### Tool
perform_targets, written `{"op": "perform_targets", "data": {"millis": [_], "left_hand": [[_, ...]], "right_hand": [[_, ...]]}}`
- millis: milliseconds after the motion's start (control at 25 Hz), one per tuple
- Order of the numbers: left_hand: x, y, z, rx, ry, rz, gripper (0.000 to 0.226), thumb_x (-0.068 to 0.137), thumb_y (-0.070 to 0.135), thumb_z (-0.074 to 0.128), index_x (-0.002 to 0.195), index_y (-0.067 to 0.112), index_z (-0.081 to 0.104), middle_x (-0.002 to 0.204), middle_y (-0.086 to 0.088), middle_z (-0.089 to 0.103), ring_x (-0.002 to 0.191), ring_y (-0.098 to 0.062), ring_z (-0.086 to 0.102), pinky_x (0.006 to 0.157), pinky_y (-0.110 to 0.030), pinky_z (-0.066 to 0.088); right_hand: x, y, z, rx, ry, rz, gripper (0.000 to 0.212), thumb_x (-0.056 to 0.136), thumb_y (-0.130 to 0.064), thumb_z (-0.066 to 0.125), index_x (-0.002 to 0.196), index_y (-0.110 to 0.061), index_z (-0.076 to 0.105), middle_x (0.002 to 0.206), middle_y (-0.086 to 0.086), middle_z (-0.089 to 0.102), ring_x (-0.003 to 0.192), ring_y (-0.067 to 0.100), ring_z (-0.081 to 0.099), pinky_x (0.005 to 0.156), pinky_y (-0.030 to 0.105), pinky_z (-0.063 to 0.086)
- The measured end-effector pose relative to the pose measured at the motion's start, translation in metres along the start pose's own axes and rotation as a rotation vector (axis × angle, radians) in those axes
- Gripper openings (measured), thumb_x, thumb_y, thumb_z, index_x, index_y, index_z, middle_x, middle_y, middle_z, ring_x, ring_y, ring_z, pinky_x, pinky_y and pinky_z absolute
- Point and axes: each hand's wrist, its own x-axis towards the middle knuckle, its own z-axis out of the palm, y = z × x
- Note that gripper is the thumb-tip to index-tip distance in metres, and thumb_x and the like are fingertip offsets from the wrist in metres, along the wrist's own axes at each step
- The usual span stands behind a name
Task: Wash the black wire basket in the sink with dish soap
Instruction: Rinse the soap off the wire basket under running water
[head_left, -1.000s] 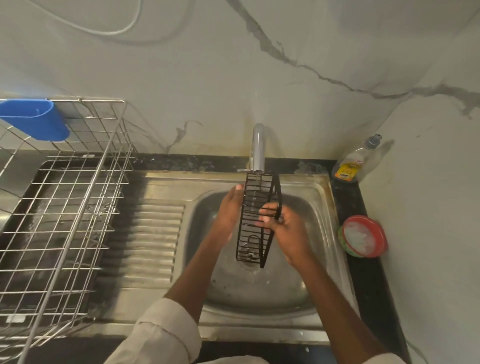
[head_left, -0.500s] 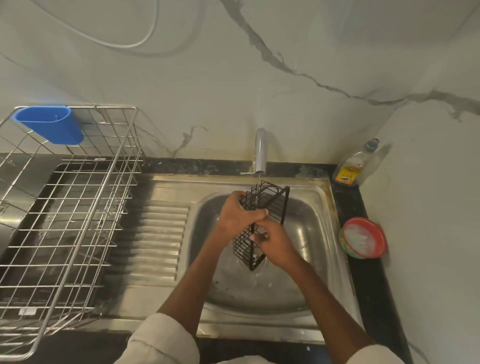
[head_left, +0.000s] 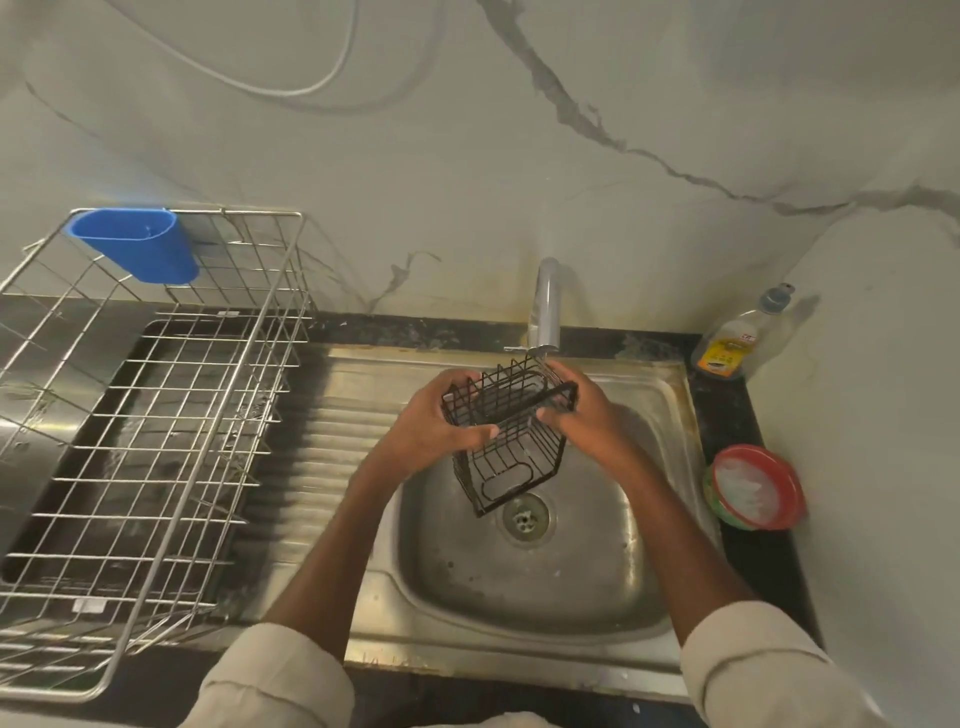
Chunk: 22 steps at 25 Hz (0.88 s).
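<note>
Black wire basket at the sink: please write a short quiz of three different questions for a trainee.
1. True or false: both hands grip the black wire basket.
2. What hangs on the steel dish rack? A) blue plastic cup B) sponge C) towel
3. Fill in: the dish soap bottle stands in the back ____ corner of the counter.

Key: 1 true: left hand, right hand. 2 A. 3 right.

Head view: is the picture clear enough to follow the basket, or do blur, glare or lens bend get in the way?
Head view: the black wire basket is sharp, each wire readable, held by left hand and right hand; dim, warm light; soft glare on the sink steel; wide-angle bend curves the drying rack and counter edges; the red bowl looks slightly smeared.
</note>
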Motion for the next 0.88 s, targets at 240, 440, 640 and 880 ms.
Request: {"op": "perform_targets", "data": {"millis": [240, 440, 640, 880], "left_hand": [[0.015, 0.01, -0.006, 0.078, -0.133, 0.062, 0.079, 0.084, 0.014, 0.089, 0.151, 0.026, 0.049, 0.132, 0.016, 0.06, 0.114, 0.016, 0.06, 0.093, -0.006, 0.05], [0.047, 0.027, 0.032, 0.173, -0.045, 0.123, 0.067, 0.098, -0.006, 0.062, 0.157, 0.022, 0.042, 0.136, 0.004, 0.062, 0.124, -0.016, 0.063, 0.096, -0.023, 0.054], [0.067, 0.046, 0.072, 0.207, -0.022, 0.034, 0.054, 0.103, -0.009, 0.051, 0.15, 0.016, 0.051, 0.127, -0.003, 0.064, 0.106, -0.014, 0.062, 0.071, -0.012, 0.051], [0.059, 0.037, 0.086, 0.079, 0.001, 0.011, 0.067, 0.096, -0.018, 0.054, 0.152, 0.018, 0.054, 0.135, 0.003, 0.066, 0.126, -0.01, 0.062, 0.094, -0.013, 0.055]], "right_hand": [[-0.005, 0.0, -0.016, 0.094, -0.008, -0.011, 0.086, 0.094, 0.012, 0.053, 0.144, -0.057, 0.046, 0.158, -0.005, 0.047, 0.143, 0.023, 0.048, 0.109, 0.053, 0.051], [-0.03, 0.019, -0.03, 0.184, 0.157, -0.015, 0.086, 0.095, 0.012, 0.048, 0.146, -0.056, 0.046, 0.149, -0.008, 0.056, 0.13, 0.02, 0.061, 0.094, 0.045, 0.062], [-0.054, 0.022, -0.052, 0.209, 0.265, 0.038, 0.086, 0.092, 0.017, 0.05, 0.155, -0.04, 0.041, 0.139, -0.025, 0.05, 0.11, 0.0, 0.062, 0.094, 0.04, 0.061], [-0.063, 0.024, -0.06, 0.174, 0.287, 0.043, 0.094, 0.088, 0.017, 0.052, 0.157, -0.045, 0.034, 0.158, -0.015, 0.034, 0.122, 0.0, 0.052, 0.099, 0.044, 0.058]]}}
